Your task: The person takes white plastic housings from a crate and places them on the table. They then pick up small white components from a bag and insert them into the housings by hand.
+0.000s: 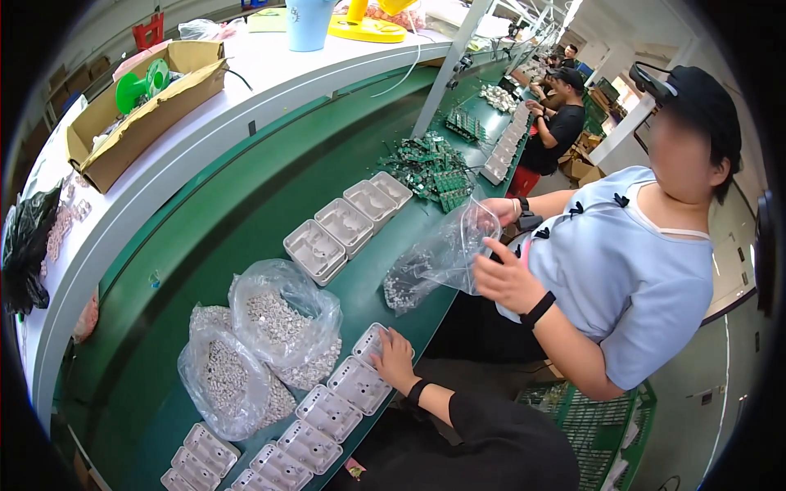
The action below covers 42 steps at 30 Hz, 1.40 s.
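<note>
My right hand (397,360) reaches in from the lower right, black band at its wrist. Its fingers grip the edge of a white plastic housing (370,344), the far one in a row along the belt's near edge. My left hand is not in view. Nearer in that row lie more open white housings (329,413) with small holes and posts. Left of the row sit two clear plastic bags (286,315) full of small whitish parts. Across from me, a co-worker's two hands hold a clear bag (434,254) with a few small white parts at its bottom.
Stacked white housings (344,225) stand mid-belt, with a heap of green circuit boards (430,168) beyond. A metal post (446,74) rises from the shelf, which holds a cardboard box (147,114). Green crates (594,425) stand low at right; other people sit farther along.
</note>
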Each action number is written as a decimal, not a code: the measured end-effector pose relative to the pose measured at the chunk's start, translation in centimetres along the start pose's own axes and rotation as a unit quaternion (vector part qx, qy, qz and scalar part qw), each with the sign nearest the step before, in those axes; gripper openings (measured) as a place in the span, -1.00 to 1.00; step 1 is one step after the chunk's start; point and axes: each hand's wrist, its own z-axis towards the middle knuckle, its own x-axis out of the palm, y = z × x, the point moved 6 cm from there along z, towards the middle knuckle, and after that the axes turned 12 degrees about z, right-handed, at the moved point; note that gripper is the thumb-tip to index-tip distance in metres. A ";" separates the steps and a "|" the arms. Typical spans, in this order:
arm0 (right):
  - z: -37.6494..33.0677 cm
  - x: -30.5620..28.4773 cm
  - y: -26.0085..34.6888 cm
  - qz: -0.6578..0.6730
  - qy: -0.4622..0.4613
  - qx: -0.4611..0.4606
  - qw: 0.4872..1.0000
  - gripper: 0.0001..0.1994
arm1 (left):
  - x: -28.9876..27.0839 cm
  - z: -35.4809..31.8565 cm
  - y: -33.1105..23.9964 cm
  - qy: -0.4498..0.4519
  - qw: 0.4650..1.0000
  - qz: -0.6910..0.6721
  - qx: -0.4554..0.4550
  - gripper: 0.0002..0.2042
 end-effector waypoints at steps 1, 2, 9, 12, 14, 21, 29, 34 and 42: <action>-0.2 0.6 -0.1 -0.009 0.002 0.005 1.000 -0.41 | 0.3 0.0 -0.1 0.007 1.000 -0.013 -0.012 -0.57; -0.2 0.5 -0.1 -0.014 0.001 0.010 1.000 -0.42 | -0.1 -0.2 -0.2 0.010 0.999 -0.029 -0.024 -0.57; -0.1 0.1 -0.6 -0.022 -0.011 0.024 0.999 -0.49 | 0.0 -0.4 0.5 0.035 0.987 -0.124 -0.096 -0.58; -0.4 0.3 -0.7 -0.032 -0.018 0.032 0.999 -0.53 | 0.8 0.4 1.8 0.045 0.990 -0.110 -0.082 -0.59; -0.3 0.8 -0.5 -0.036 -0.015 0.025 0.999 -0.56 | 1.7 0.7 1.1 0.062 0.996 -0.066 -0.028 -0.60; 0.1 0.9 -0.1 -0.038 -0.009 0.012 0.999 -0.59 | 4.8 3.0 1.8 0.004 0.998 0.055 0.032 -0.60; -0.2 1.1 -0.1 -0.057 -0.007 -0.004 0.998 -0.58 | 7.1 4.7 2.1 -0.027 0.991 0.033 -0.125 -0.56; -0.5 1.1 -0.2 -0.066 -0.008 -0.010 0.998 -0.59 | 10.6 6.0 3.3 -0.052 0.979 0.026 -0.195 -0.43; -0.5 1.7 -0.9 -0.092 -0.018 -0.014 0.996 -0.60 | 7.8 4.0 2.5 0.005 0.985 0.009 -0.171 -0.47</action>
